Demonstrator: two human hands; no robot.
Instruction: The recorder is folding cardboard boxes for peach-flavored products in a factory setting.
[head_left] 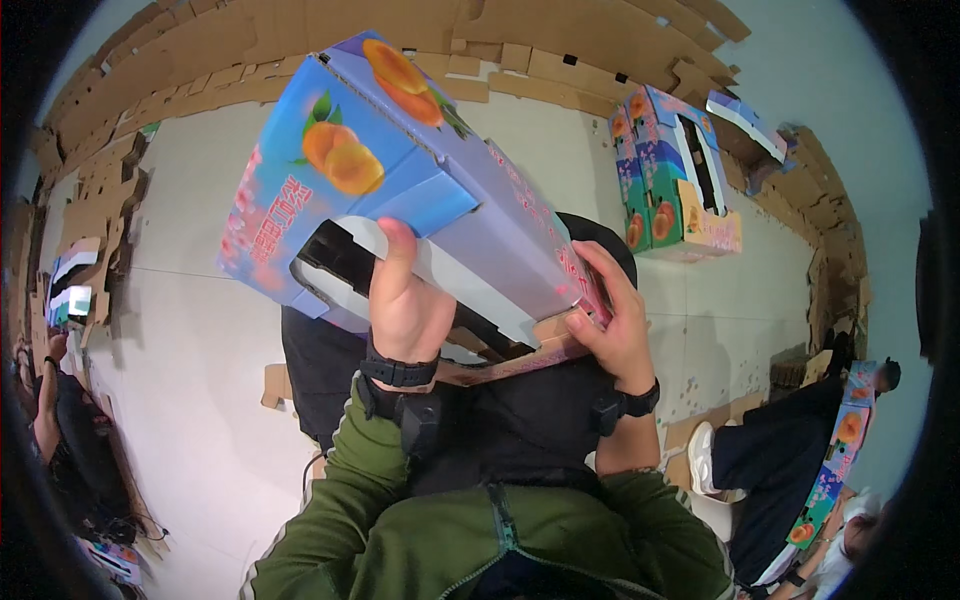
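A blue and purple printed cardboard box point(400, 170) with orange fruit pictures is held up in front of me, tilted, its white inner flaps showing underneath. My left hand point(405, 305) grips its near lower edge, thumb up against the white flap. My right hand point(615, 325) holds the box's right end at a corner where brown cardboard shows. Both wrists wear black bands, and my sleeves are green.
A stack of finished printed boxes point(675, 175) stands at the upper right on the pale floor. Flat brown cardboard sheets point(300, 50) line the walls. Another person point(790, 450) sits at the right with a printed box; someone else point(55, 420) is at the left edge.
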